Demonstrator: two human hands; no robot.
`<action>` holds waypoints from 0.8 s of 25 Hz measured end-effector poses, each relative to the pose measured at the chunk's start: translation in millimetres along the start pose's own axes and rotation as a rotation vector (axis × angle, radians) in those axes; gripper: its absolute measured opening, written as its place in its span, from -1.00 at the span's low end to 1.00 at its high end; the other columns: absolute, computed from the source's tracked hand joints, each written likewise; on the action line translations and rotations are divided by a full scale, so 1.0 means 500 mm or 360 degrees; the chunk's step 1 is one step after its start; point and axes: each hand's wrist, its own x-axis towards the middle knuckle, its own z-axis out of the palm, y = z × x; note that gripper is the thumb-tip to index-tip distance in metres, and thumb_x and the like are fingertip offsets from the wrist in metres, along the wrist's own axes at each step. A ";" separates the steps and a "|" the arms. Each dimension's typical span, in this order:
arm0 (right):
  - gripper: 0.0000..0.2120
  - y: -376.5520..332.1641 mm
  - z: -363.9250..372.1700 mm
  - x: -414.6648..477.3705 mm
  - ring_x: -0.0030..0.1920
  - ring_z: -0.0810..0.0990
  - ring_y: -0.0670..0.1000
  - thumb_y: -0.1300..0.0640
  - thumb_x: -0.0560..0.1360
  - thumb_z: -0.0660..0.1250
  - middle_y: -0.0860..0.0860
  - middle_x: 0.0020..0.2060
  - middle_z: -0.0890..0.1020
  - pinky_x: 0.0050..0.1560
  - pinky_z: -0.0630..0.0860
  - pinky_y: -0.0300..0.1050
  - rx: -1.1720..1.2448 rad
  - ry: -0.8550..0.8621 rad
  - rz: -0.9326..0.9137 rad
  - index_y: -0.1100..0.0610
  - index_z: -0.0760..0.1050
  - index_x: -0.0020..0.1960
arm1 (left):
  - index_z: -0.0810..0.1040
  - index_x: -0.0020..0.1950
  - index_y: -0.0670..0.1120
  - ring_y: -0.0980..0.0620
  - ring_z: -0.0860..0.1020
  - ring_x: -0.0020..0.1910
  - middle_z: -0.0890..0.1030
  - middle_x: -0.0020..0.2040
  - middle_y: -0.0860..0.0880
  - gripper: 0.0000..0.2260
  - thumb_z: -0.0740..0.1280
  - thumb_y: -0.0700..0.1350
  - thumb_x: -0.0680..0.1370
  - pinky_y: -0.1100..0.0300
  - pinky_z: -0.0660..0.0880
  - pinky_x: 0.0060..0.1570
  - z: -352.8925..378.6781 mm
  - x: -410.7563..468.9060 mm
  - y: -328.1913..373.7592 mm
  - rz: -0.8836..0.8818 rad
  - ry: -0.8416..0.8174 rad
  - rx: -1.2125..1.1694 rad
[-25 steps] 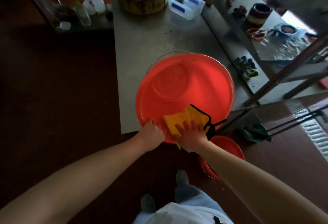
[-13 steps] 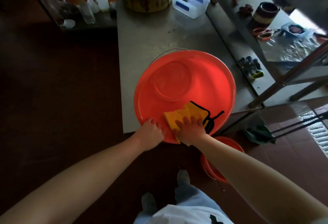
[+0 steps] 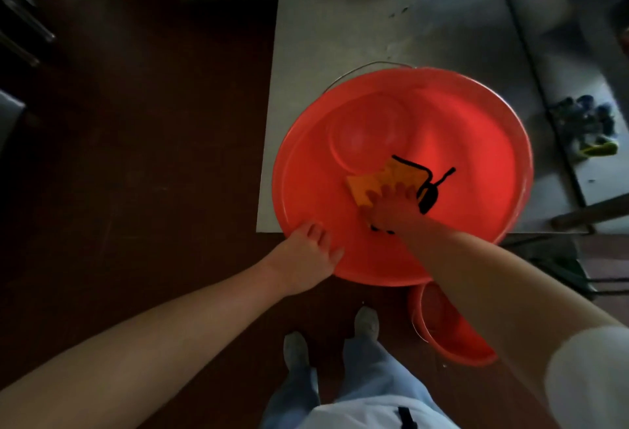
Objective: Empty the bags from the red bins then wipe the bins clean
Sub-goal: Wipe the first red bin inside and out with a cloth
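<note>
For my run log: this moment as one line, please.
step: wiping | right hand presses yellow cloth inside red bin | left hand holds rim

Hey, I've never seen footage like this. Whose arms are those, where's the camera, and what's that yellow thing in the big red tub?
There is no machine here. These are a person's two bare arms, filmed by one wide-angle camera worn on their head, looking forward and down. That is why their legs and shoes show at the bottom.

A large red bin stands on the near end of a grey table, overhanging its edge a little. The right hand presses a yellow cloth with black edging against the inside of the bin, fingers spread: that is the wiping. The left hand holds the near rim, apparently to steady the bin. No bag shows inside it.

A second red bin stands on the floor by the person's feet, partly hidden by the right arm.
</note>
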 end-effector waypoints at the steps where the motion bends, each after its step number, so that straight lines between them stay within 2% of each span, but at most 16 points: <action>1: -0.37 0.002 -0.003 0.003 0.59 -0.02 0.31 -0.32 0.63 -0.07 0.11 0.62 0.09 0.52 -0.16 0.31 -0.0027 -0.0020 0.0003 -0.09 0.09 0.62 | 0.50 0.38 -0.10 -0.33 0.58 0.17 0.60 0.19 -0.33 -0.56 0.02 -0.09 0.60 -0.23 0.44 0.27 -0.002 0.002 0.003 -0.0001 -0.0003 0.0018; 4: -0.36 -0.003 -0.003 -0.018 0.59 0.01 0.29 -0.35 0.61 -0.08 0.09 0.61 0.13 0.53 -0.14 0.30 -0.0095 -0.0034 0.0011 -0.12 0.08 0.62 | 0.46 0.42 -0.12 -0.36 0.57 0.18 0.58 0.20 -0.36 -0.60 0.07 -0.09 0.62 -0.23 0.43 0.27 -0.002 0.008 0.010 0.0010 -0.0055 0.0073; 7: -0.34 -0.018 -0.013 -0.066 0.58 0.06 0.27 -0.38 0.59 -0.10 0.07 0.60 0.17 0.52 -0.10 0.29 -0.0087 -0.0027 -0.0009 -0.15 0.06 0.62 | 0.47 0.38 -0.12 -0.32 0.60 0.10 0.62 0.13 -0.32 -0.66 0.12 -0.10 0.64 -0.18 0.47 0.19 -0.016 0.023 0.005 -0.0008 -0.0095 0.0124; 13: -0.29 -0.028 -0.055 -0.199 0.59 0.07 0.23 -0.46 0.55 -0.14 0.01 0.63 0.09 0.53 -0.04 0.29 -0.0156 -0.0158 -0.0105 -0.20 -0.03 0.63 | 0.53 0.24 -0.11 -0.19 0.65 -0.05 0.67 0.00 -0.17 -0.75 0.25 -0.04 0.62 -0.11 0.54 0.07 -0.048 0.022 -0.033 0.0079 -0.0162 0.0119; 16: -0.20 -0.030 -0.066 -0.259 0.60 0.06 0.20 -0.54 0.50 -0.14 0.00 0.63 0.07 0.53 -0.02 0.27 -0.0165 -0.0192 -0.0196 -0.18 -0.05 0.63 | 0.52 0.21 -0.09 -0.18 0.65 -0.06 0.66 0.00 -0.14 -0.76 0.25 0.02 0.63 -0.12 0.56 0.03 -0.050 0.006 -0.061 0.0165 -0.0179 0.0151; 18: -0.11 -0.030 -0.060 -0.295 0.60 0.05 0.19 -0.60 0.44 -0.07 -0.01 0.64 0.06 0.54 -0.02 0.25 -0.0125 -0.0225 -0.0285 -0.18 -0.09 0.64 | 0.51 0.23 -0.07 -0.16 0.64 -0.03 0.66 0.01 -0.12 -0.76 0.22 0.01 0.64 -0.12 0.54 0.08 -0.049 -0.005 -0.079 0.0214 -0.0221 0.0211; 20: -0.04 -0.030 -0.039 -0.327 0.59 0.07 0.18 -0.59 0.40 0.11 -0.02 0.63 0.08 0.55 0.00 0.21 -0.0173 -0.0155 -0.0329 -0.19 -0.11 0.64 | 0.51 0.26 -0.06 -0.15 0.64 -0.02 0.66 0.01 -0.11 -0.76 0.21 -0.03 0.65 -0.11 0.51 0.11 -0.050 -0.021 -0.096 0.0222 -0.0232 0.0248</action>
